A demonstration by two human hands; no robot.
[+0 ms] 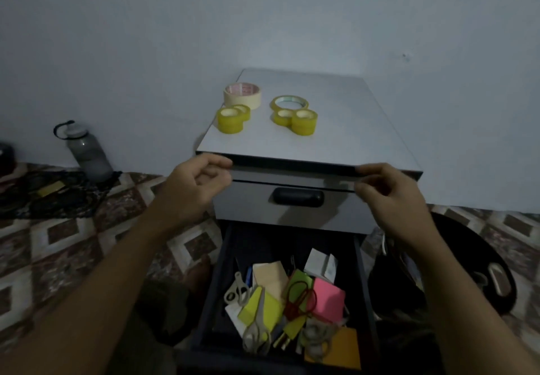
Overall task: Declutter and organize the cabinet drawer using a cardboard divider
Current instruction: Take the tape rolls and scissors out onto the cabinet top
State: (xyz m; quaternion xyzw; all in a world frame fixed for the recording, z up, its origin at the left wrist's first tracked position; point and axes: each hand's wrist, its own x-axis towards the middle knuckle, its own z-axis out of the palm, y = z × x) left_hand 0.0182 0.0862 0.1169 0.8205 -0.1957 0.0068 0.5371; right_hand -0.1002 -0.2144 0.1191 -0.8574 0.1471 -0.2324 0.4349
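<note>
Hands are raised at the front edge of the cabinet (336, 135) top. The left hand (198, 182) and the right hand (388, 196) both have curled fingers with the thumb close to the fingertips, one at each end of a dark band. Whether this band is a held strip or only the cabinet edge, one cannot tell. Below, the lower drawer (217, 287) stands pulled out, filled with a mixed pile: scissors (236, 288), pink pad (327, 298), yellow notes (260, 309). The upper drawer (248, 203) is closed. Tape rolls (242, 95) sit on the cabinet top, toward its left side. A bottle (87, 152) stands on the floor at left.
</note>
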